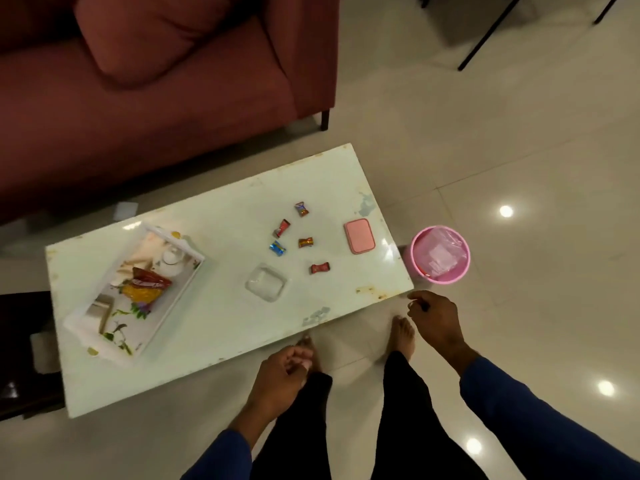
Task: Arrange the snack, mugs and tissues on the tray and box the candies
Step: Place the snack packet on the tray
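1. From my seat I see the white floral tray [86, 318] at the left end of the pale table [214, 327], holding a red-and-yellow snack packet [147, 284], a white mug [171, 259] and a grey box (perhaps the tissues).
2. Five wrapped candies [305, 242] lie scattered right of centre: three reddish, one blue, one orange-brown.
3. A clear box [266, 282] sits open near them; its pink lid [359, 235] lies flat by the right edge.
4. My left hand [280, 375] hangs loosely curled and empty below the table edge.
5. My right hand [434, 322], fingers bent, holds nothing near the table corner.
6. A pink bin [440, 254] stands on the floor beside the table.
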